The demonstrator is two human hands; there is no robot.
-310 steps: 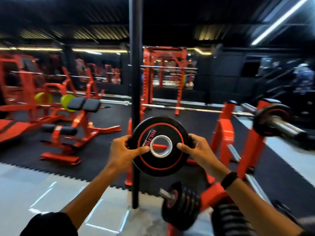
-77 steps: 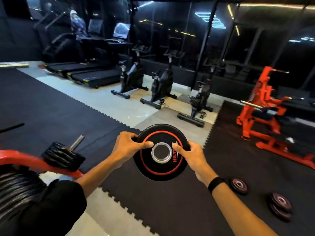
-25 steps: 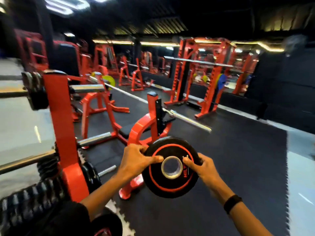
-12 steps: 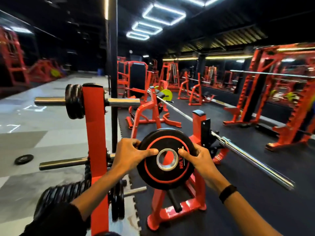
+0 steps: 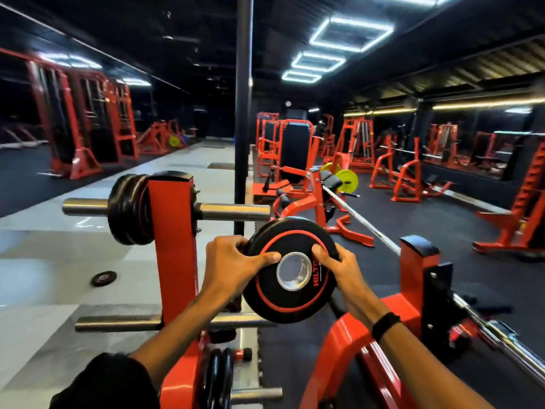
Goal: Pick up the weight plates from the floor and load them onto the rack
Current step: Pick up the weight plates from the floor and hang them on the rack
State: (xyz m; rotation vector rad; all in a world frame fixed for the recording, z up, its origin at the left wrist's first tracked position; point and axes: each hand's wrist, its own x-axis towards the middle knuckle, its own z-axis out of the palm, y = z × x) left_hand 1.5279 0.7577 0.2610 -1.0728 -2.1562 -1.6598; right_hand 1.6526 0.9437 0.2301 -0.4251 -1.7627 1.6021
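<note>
A black weight plate (image 5: 283,302) with a red ring and a steel centre hole hangs in front of me, tilted. My left hand (image 5: 233,265) grips its left edge, thumb across the face. My right hand (image 5: 339,268) grips its right edge. The red plate rack (image 5: 174,255) stands just left of the plate. Its upper right steel peg (image 5: 236,211) is bare and ends just above the plate. Black plates (image 5: 128,209) sit on the upper left peg, and more plates (image 5: 219,379) on a low peg.
A small plate (image 5: 103,278) lies on the grey floor left of the rack. A red bench stand (image 5: 418,278) with a barbell (image 5: 501,335) is at my right. A black pillar (image 5: 243,113) rises behind the rack. Red machines fill the black mat beyond.
I have closed in on the rack and turned slightly; the plate has moved up and right of the post, close under the bare upper right peg. Both hands keep their grip.
</note>
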